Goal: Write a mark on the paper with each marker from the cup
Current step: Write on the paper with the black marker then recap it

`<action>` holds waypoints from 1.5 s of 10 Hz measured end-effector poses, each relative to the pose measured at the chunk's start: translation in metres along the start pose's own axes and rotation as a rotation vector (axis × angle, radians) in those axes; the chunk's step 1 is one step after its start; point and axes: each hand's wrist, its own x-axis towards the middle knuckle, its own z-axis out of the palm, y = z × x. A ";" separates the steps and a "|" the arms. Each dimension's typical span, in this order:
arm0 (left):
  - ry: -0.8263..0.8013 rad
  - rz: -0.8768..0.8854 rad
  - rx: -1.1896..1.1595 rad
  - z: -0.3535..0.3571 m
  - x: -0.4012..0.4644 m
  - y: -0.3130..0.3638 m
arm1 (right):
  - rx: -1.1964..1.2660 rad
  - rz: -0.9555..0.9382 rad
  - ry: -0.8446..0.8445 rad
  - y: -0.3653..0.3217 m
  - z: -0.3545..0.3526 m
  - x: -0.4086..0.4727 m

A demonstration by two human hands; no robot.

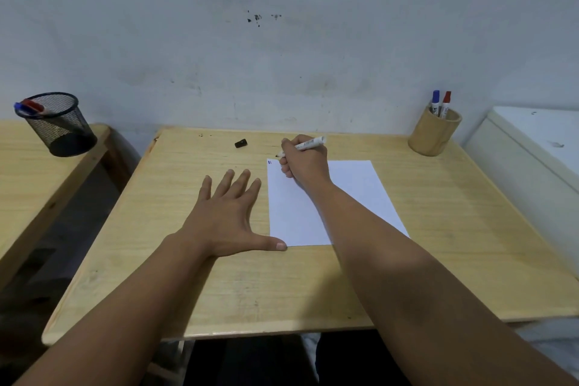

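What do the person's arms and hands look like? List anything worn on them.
Nothing is worn. The left hand and the right hand are bare, without gloves, rings, watch or bracelet. Both forearms are bare as far as the picture's bottom edge; no sleeve shows.

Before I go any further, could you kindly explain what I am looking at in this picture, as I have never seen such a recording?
There is no machine: a person wears a head camera looking down at their own bare hands. The right hand has a grip on an uncapped white marker, tip near small marks in the corner of the white paper sheet. The left hand lies flat and open on the light wooden table, thumb touching the paper's edge. A small black cap lies apart. The round wooden cup holds blue and red markers; a black mesh cup stands on a neighbouring table.
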 end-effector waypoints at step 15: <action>0.007 0.003 0.009 0.002 0.000 -0.001 | -0.015 -0.048 -0.108 -0.010 -0.005 0.002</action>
